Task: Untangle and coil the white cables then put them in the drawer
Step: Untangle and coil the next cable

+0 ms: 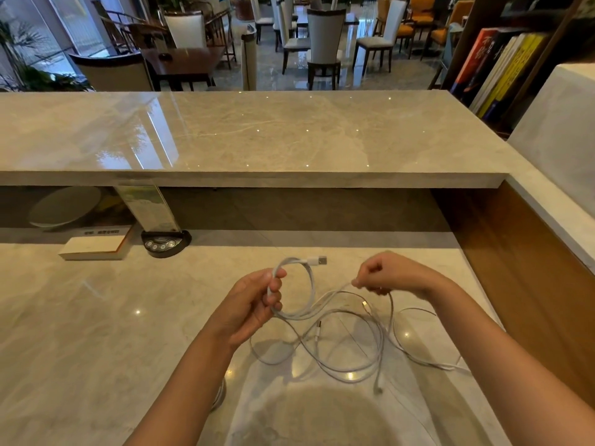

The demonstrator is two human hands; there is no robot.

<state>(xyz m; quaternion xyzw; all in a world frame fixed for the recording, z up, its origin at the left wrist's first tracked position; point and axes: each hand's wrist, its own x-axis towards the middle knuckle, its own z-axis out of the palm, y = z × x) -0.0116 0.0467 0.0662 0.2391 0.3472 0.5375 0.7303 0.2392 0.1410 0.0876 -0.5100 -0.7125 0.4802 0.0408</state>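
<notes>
Thin white cables [349, 349] lie tangled in loose loops on the pale marble desk [96, 333]. My left hand [254, 304] grips a small coiled loop [310, 284] of one cable, held above the desk, and its USB plug [317, 261] sticks out to the right at the top. My right hand [383, 273] pinches the same cable's strand a little to the right, fingers closed on it. Other plugs rest among the loops, and one more bit of cable [219, 397] shows beside my left forearm. No drawer is in view.
A raised marble counter [257, 136] runs across behind the desk. Under it stand a white book [93, 247], a round white disc [64, 206] and a black-based sign holder [164, 243]. A wooden side panel [515, 268] borders the right. Chairs and tables fill the room beyond.
</notes>
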